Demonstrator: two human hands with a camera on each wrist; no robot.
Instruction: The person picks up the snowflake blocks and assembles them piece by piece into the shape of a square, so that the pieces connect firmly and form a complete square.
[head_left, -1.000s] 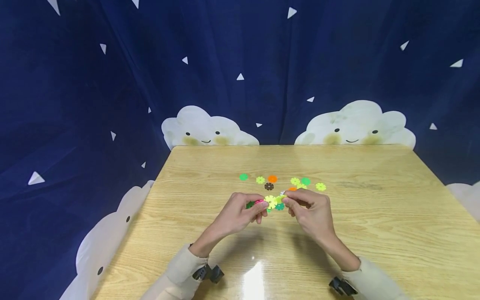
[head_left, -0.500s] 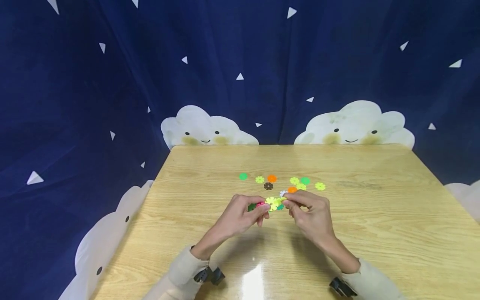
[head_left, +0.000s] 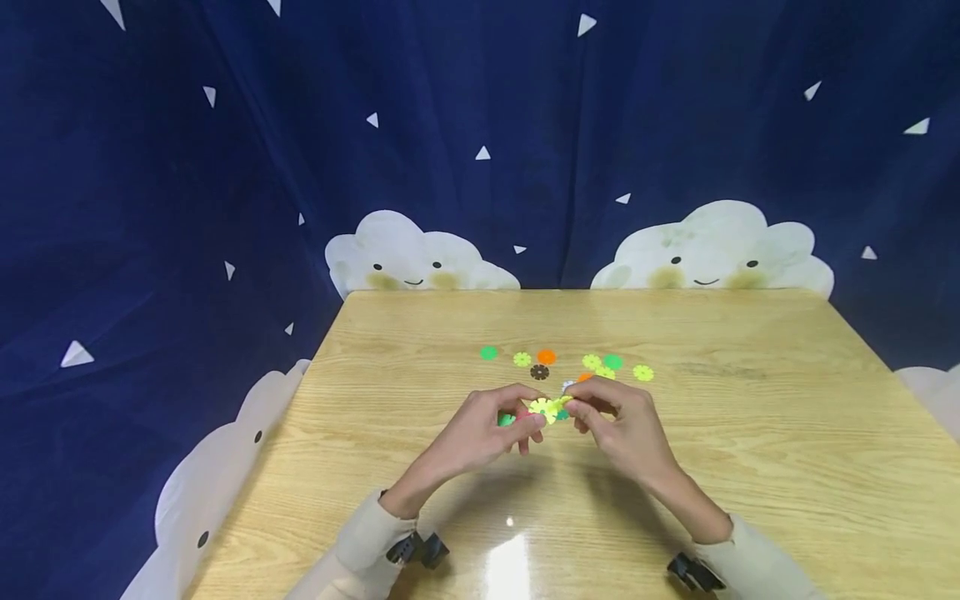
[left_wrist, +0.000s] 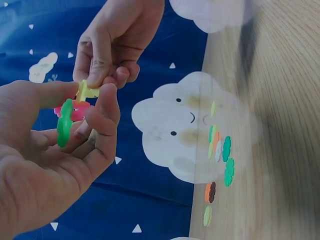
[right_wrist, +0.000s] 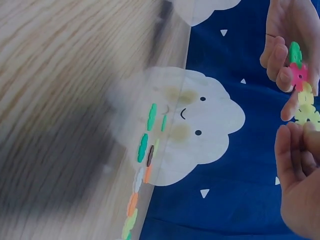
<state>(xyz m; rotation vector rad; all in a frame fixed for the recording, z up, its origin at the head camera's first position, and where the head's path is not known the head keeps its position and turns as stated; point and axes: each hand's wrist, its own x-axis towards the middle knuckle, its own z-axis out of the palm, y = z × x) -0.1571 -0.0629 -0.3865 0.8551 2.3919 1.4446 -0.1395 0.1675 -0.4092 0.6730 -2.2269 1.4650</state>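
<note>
Above the table, my left hand (head_left: 480,429) holds a short chain of notched plastic discs between thumb and fingers. In the right wrist view the chain runs from a green disc (right_wrist: 295,53) through a pink disc (right_wrist: 299,76) to a yellow disc (right_wrist: 305,97). My right hand (head_left: 626,425) pinches another yellow disc (right_wrist: 307,115), which meets the chain's yellow end edge to edge. The left wrist view shows the green disc (left_wrist: 64,123) standing on edge by the left palm, the pink disc (left_wrist: 75,110) partly behind it. Fingertips hide part of both yellow discs.
Loose discs lie on the wooden table (head_left: 750,467) beyond my hands, among them a brown disc (head_left: 539,372), an orange disc (head_left: 546,357), a green disc (head_left: 488,353) and a yellow disc (head_left: 642,373). A dark blue curtain (head_left: 450,83) with clouds hangs behind the table.
My left hand has turned slightly, so the chain's green disc shows more beside the thumb. Both hands stay close together with the yellow discs between them; the loose discs lie as before.
</note>
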